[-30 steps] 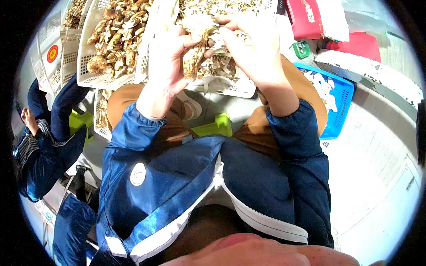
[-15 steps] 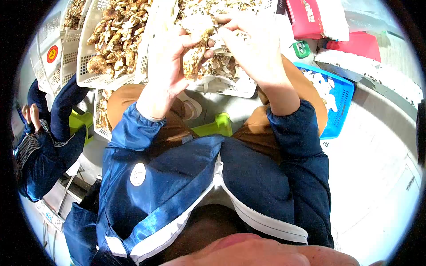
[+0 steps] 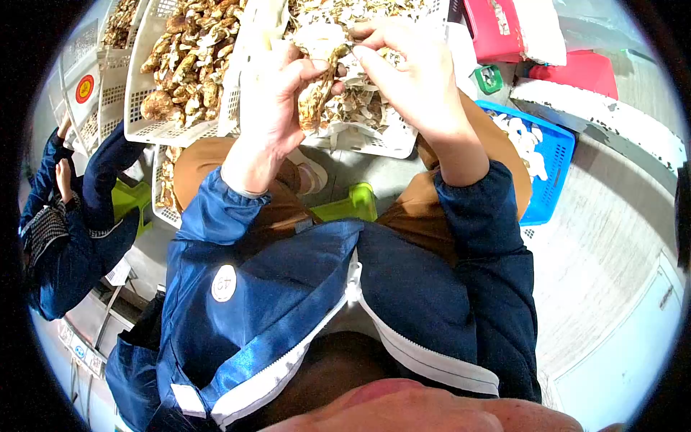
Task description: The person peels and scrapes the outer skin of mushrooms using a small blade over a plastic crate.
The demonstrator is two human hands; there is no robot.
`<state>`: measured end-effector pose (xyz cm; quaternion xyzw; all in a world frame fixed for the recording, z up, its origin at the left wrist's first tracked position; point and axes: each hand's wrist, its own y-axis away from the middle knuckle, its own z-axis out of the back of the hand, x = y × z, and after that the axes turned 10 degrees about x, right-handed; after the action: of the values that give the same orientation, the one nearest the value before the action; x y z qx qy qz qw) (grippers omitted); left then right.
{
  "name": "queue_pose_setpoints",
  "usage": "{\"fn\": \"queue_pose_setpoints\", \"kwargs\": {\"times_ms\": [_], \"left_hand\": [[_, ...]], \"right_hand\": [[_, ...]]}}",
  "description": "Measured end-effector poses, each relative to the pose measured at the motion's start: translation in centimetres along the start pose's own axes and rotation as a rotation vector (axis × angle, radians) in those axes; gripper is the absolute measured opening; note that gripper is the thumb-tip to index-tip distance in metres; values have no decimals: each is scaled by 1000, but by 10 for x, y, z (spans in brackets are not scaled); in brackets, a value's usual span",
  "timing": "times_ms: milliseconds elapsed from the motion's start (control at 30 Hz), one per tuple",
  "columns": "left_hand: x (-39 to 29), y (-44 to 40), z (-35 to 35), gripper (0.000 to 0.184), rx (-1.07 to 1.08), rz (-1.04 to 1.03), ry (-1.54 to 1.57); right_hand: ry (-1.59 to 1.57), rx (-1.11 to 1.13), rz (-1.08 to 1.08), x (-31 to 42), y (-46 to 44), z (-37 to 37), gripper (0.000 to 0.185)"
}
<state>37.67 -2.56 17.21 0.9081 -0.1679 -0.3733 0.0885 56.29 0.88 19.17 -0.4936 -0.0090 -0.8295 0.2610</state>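
Observation:
My left hand [image 3: 270, 108] is wrapped around a mushroom [image 3: 312, 104] with a pale cap and a brownish stem. The stem hangs down past my fingers. Close to its right side is my right hand [image 3: 410, 68], with thumb and forefinger pinched together near the mushroom. A small dark bit shows at those fingertips, too small to name. Under both hands lies a white perforated basket [image 3: 371, 144] holding many pale, thin mushroom pieces. Glare washes out parts of the cap and hands.
Left of my knees stands a white basket [image 3: 134, 108] of whole brown mushrooms. A blue basket [image 3: 556, 183] with white pieces is at my right. A small green container [image 3: 489, 79] and a red bin [image 3: 493, 32] sit beyond. A co-worker [image 3: 68, 216] sits at far left.
My hands and the mushroom have barely shifted. At far left the co-worker's hands have moved apart, one reaching up towards the baskets.

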Motion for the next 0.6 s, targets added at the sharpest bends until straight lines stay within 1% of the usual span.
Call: {"fn": "queue_pose_setpoints", "kwargs": {"times_ms": [167, 267, 333, 433, 533, 600], "left_hand": [[4, 0, 6, 21, 3, -4, -17], [-2, 1, 2, 24, 14, -7, -38], [-4, 1, 2, 27, 49, -7, -52], [-6, 1, -1, 36, 53, -11, -113], [-7, 1, 5, 43, 118, -9, -210], [-7, 2, 2, 44, 101, -16, -215]], "right_hand": [[-111, -7, -69, -2, 1, 0, 9], [-123, -17, -34, -6, 2, 0, 9], [-112, 19, -31, 0, -1, 4, 9], [-85, 37, -36, 1, -1, 4, 9], [-52, 24, -33, 0, 1, 6, 10], [-77, 9, -36, -1, 1, 7, 10]]}}
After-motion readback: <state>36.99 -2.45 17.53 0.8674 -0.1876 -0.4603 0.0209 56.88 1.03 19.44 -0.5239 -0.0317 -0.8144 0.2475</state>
